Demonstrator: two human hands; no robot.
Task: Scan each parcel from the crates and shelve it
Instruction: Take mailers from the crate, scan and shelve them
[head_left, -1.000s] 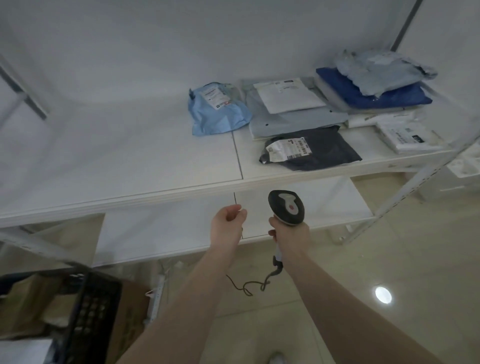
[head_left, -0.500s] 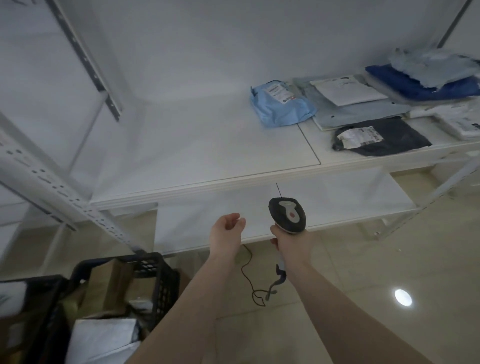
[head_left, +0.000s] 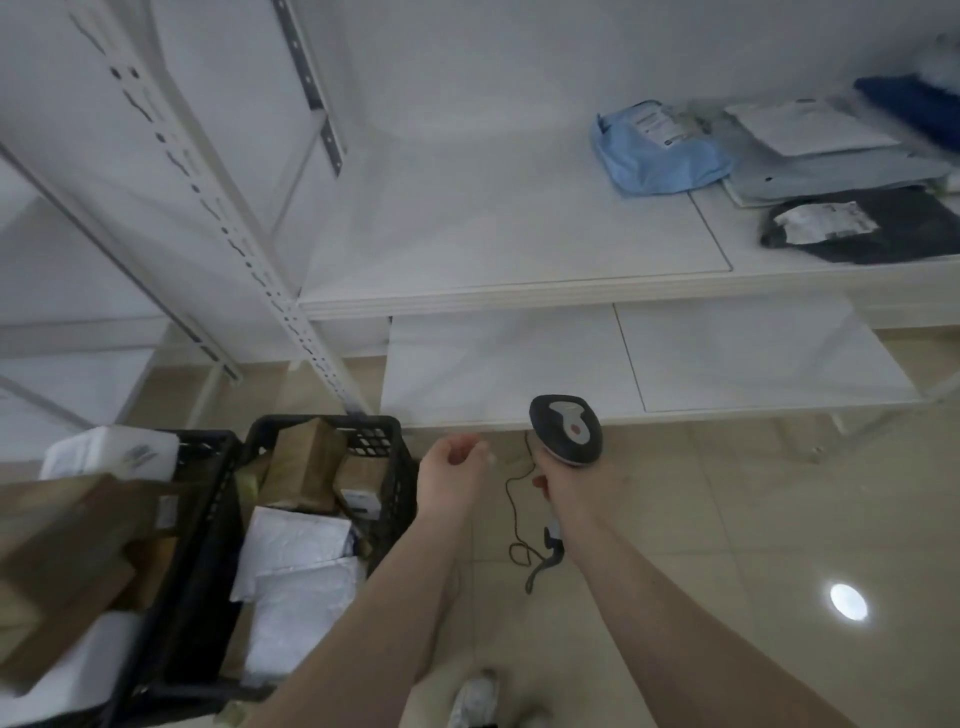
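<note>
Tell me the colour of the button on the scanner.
Red, on the scanner's grey top panel; head view.

You have two black crates (head_left: 387, 457) on the floor, both holding cardboard boxes and white padded parcels too jumbled to count. One scanner (head_left: 566, 429) is in view. On the upper shelf (head_left: 467, 249) at least five parcels show, some cut off at the frame edge.
</note>
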